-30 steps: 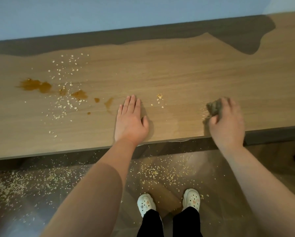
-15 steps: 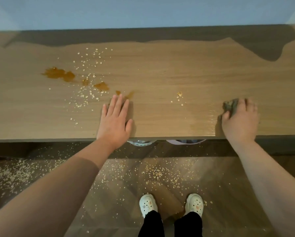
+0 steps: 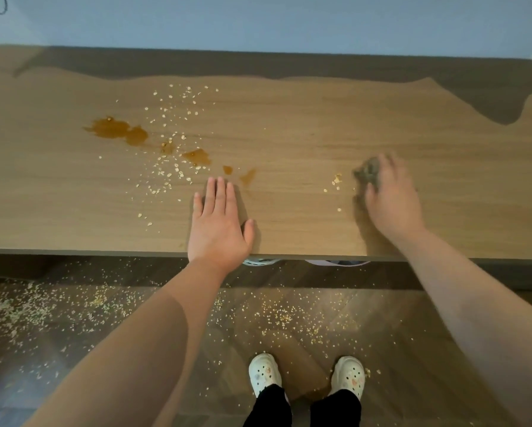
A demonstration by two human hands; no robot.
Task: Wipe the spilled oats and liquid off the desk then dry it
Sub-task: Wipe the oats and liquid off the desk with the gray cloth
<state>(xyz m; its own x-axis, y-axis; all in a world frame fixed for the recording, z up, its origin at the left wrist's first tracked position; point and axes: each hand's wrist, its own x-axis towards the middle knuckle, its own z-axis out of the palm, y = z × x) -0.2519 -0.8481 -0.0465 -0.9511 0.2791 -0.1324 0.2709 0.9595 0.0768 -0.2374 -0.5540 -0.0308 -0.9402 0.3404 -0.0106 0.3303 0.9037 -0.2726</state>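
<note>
Oats (image 3: 169,169) lie scattered on the left half of the wooden desk (image 3: 289,124), mixed in with the brown liquid (image 3: 117,131); the liquid sits in one big puddle with a few small spots trailing off to the right of it; a tiny clump of oats (image 3: 337,179) lies by itself further right, with a few loose flakes near it; the left hand (image 3: 217,229) rests flat on the desk close to the front edge, its fingers straight and close together and its thumb sticking out to the side; its fingertips are just beside the smallest brown spots; it holds nothing; the right hand (image 3: 391,198) is on the right part of the desk and looks blurry; its fingers are curled over a bunched grey cloth (image 3: 368,174), which pokes out at the fingertips and touches the desk; the cloth is just to the right of the tiny clump; a dark shadow runs along the back of the desk by the blue wall (image 3: 258,23); lots more oats are spread over the dark wooden floor (image 3: 104,349) below the desk; two white shoes (image 3: 264,372) with holes stand on the floor, with black trouser legs above them; both bare arms reach up from the bottom of the picture.
</note>
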